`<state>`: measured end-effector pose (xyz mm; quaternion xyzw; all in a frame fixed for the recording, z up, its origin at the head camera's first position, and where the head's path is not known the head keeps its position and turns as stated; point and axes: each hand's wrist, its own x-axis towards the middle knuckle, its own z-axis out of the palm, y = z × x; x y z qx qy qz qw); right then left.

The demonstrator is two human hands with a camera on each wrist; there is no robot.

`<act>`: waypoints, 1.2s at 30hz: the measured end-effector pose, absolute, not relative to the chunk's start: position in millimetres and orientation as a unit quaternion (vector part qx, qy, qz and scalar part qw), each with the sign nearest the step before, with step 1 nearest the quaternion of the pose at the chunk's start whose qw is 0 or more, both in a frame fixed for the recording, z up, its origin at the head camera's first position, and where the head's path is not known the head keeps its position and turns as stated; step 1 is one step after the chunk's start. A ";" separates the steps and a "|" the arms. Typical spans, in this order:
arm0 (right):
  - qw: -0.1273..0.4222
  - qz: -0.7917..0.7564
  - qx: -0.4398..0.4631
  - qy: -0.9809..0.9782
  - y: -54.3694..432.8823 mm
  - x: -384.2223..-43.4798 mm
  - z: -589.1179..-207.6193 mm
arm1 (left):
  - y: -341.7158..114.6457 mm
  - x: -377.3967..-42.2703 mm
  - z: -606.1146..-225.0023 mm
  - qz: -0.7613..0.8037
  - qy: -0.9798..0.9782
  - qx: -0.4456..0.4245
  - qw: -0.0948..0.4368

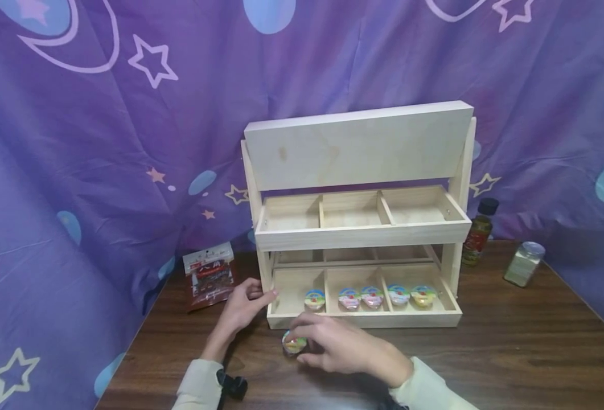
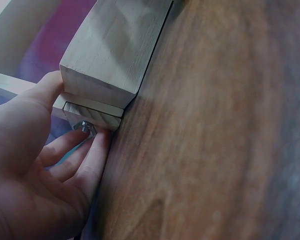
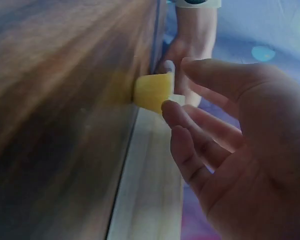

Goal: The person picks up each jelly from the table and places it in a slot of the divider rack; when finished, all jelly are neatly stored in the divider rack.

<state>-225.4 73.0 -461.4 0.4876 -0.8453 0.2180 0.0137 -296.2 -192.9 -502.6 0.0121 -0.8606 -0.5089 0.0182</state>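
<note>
A three-tier wooden display rack (image 1: 363,236) stands on the table. My left hand (image 1: 242,304) holds its lower left corner, the thumb on the bottom tray's end and the fingers around the post (image 2: 92,116) near a bolt. In front of the rack, a small yellow jelly cup (image 3: 154,91) sits on the table, its printed lid up. My right hand (image 1: 340,344) is over it with fingers spread around the rim, thumb tip and fingertips right at the lid. One jelly cup (image 1: 314,299) lies in the left compartment, two in the middle, two in the right.
Left of the rack leans a red and white snack pouch (image 1: 211,277). On the right are a dark-capped bottle (image 1: 477,236) and a glass jar (image 1: 524,265). A purple patterned curtain (image 1: 194,114) hangs behind the wooden table (image 1: 532,341).
</note>
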 end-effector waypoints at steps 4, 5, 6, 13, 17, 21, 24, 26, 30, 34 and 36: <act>0.001 0.204 0.488 -0.849 74.4 -225.2 -467.2 | -194.3 -295.2 -502.6 -0.506 -0.862 0.010 0.021; 0.000 0.203 0.488 -0.849 74.4 -225.3 -468.1 | -194.5 -295.0 -502.3 -0.506 -0.862 0.010 0.021; -0.002 0.202 0.489 -0.848 74.2 -225.3 -468.9 | -194.8 -294.9 -502.1 -0.507 -0.862 0.009 0.022; -0.019 0.215 0.465 -0.859 74.1 -226.6 -470.0 | -194.6 -294.8 -499.2 -0.516 -0.856 0.007 0.022; -0.025 0.226 0.453 -0.862 75.9 -228.4 -469.7 | -193.7 -296.0 -498.8 -0.517 -0.856 0.008 0.022; -0.032 0.232 0.458 -0.858 77.8 -230.6 -469.8 | -192.9 -296.7 -498.8 -0.514 -0.857 0.011 0.024; -0.034 0.235 0.464 -0.853 79.3 -232.1 -469.5 | -192.3 -296.7 -499.2 -0.514 -0.858 0.012 0.023; -0.032 0.233 0.464 -0.854 79.6 -232.4 -469.5 | -192.0 -296.6 -499.5 -0.514 -0.857 0.009 0.022; -0.024 0.233 0.460 -0.856 77.2 -231.6 -469.8 | -191.8 -296.9 -499.8 -0.515 -0.857 0.006 0.020; -0.007 0.241 0.456 -0.857 73.5 -229.8 -471.3 | -192.3 -297.1 -500.5 -0.515 -0.857 0.008 0.018; -0.002 0.246 0.453 -0.857 72.6 -228.9 -472.5 | -192.7 -296.9 -501.0 -0.515 -0.857 0.007 0.018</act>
